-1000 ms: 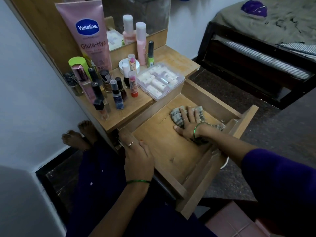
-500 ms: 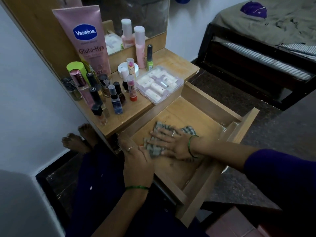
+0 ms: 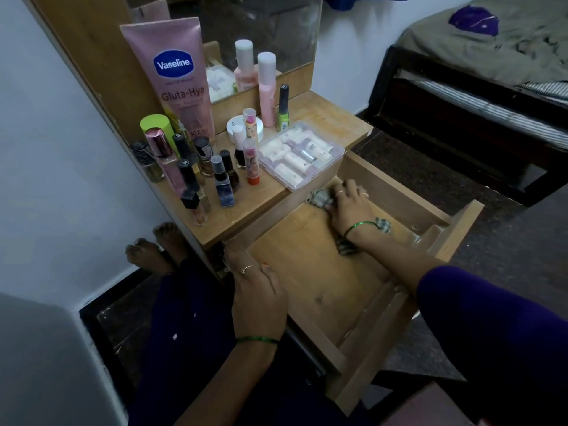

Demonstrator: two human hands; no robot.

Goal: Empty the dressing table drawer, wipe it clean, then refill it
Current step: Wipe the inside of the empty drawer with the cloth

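The wooden drawer (image 3: 307,272) is pulled out of the dressing table and holds only a checked grey cloth (image 3: 319,198). My right hand (image 3: 349,207) presses the cloth flat against the drawer floor in the far corner, under the tabletop edge; more of the cloth shows beneath my wrist. My left hand (image 3: 258,290) grips the drawer's near left wall, fingers curled over the rim. The drawer's contents stand on the tabletop (image 3: 332,118): a big pink Vaseline tube (image 3: 175,78), several small bottles (image 3: 196,170) and lip balms, and a clear plastic box (image 3: 302,156) of small tubes.
A mirror (image 3: 261,29) backs the table. My bare feet (image 3: 153,244) rest on the dark floor against the white wall at left. A bed (image 3: 491,56) with a dark frame stands at the right. The drawer's front panel (image 3: 461,229) juts toward the floor space.
My right hand slid the cloth from the drawer's near left part to the far corner under the tabletop. My left hand stayed on the drawer wall.
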